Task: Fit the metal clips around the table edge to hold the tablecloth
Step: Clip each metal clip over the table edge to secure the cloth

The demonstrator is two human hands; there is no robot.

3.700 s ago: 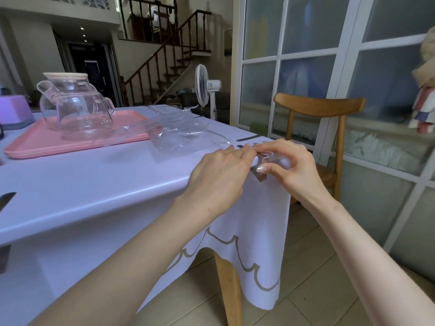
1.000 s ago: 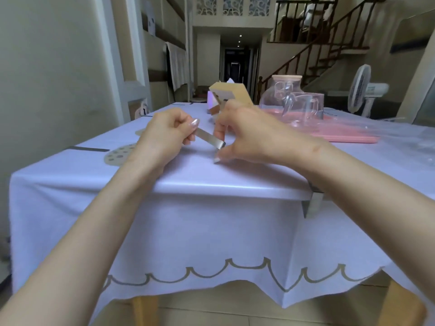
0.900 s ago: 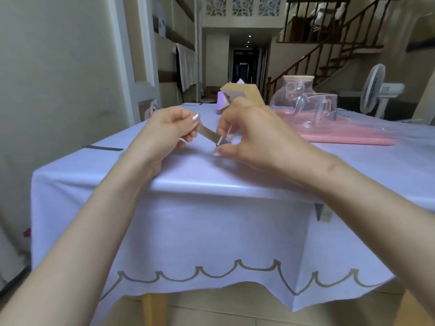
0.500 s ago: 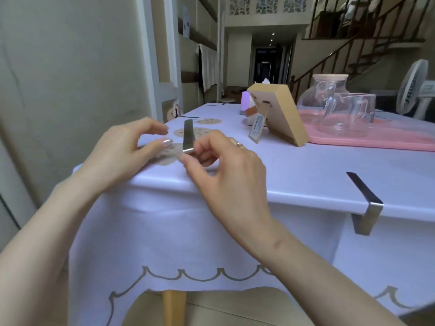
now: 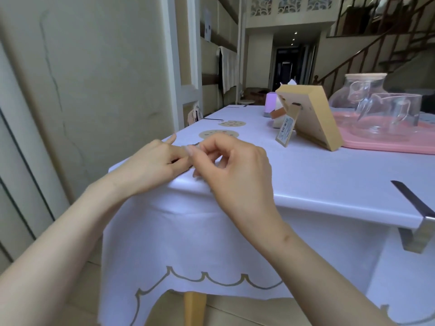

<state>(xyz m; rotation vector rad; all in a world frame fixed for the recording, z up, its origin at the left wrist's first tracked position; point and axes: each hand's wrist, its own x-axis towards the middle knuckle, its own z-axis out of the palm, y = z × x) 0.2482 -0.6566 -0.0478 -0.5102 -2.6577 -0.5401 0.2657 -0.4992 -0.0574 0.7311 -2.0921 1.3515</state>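
Metal clip [image 5: 421, 222] already sits over the table [image 5: 194, 309] edge at my far right, pinning the white tablecloth [image 5: 188, 243]. A second clip [image 5: 194, 144] is nearly hidden at the near left corner, only a grey sliver showing. My left hand [image 5: 153, 165] and right hand [image 5: 235, 175] meet there, fingers curled and pinching it above the cloth. I judge it not yet pushed on; the other edges are out of sight.

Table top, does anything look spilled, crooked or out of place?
Nothing is spilled or broken. The tablecloth puckers at the corner where the left hand and right hand pinch a metal clip, mostly hidden. The picture frame has a tag hanging from its back.
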